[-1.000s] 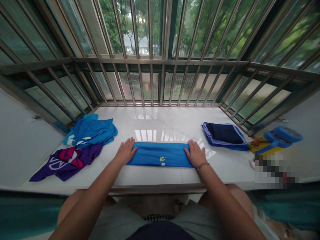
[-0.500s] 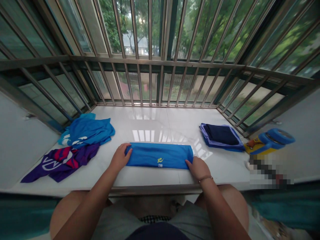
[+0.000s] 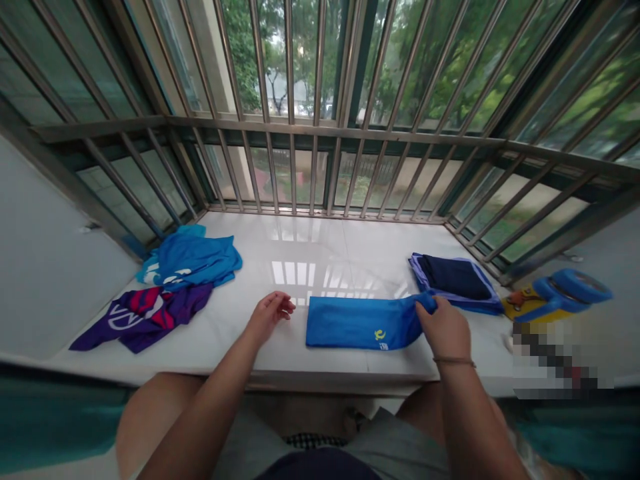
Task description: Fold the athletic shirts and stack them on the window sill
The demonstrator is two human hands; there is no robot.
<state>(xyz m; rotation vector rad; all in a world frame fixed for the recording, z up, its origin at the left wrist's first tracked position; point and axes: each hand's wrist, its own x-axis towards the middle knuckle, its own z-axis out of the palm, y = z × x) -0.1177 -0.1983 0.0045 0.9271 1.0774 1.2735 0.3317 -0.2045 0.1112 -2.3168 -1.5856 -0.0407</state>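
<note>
A folded blue shirt point(image 3: 350, 323) lies as a long flat strip on the white sill, with a small yellow and white print near its front edge. My right hand point(image 3: 445, 327) pinches its right end, which is bunched and slightly lifted. Left of the shirt, my left hand point(image 3: 270, 317) is apart from it, holding nothing, its fingers loosely bent and parted. Close behind my right hand is a stack of folded dark and lilac clothes point(image 3: 453, 277).
Crumpled blue clothing point(image 3: 197, 257) and a purple garment with a pink and white print point(image 3: 155, 313) lie at the left. A blue and yellow bottle point(image 3: 555, 297) is at the right, near a blurred patch. Metal window bars point(image 3: 320, 137) enclose the white sill point(image 3: 300, 243).
My left hand has let go of the shirt's left end. My right hand has drawn the shirt to the right, bunching its right end. The view has shifted a little.
</note>
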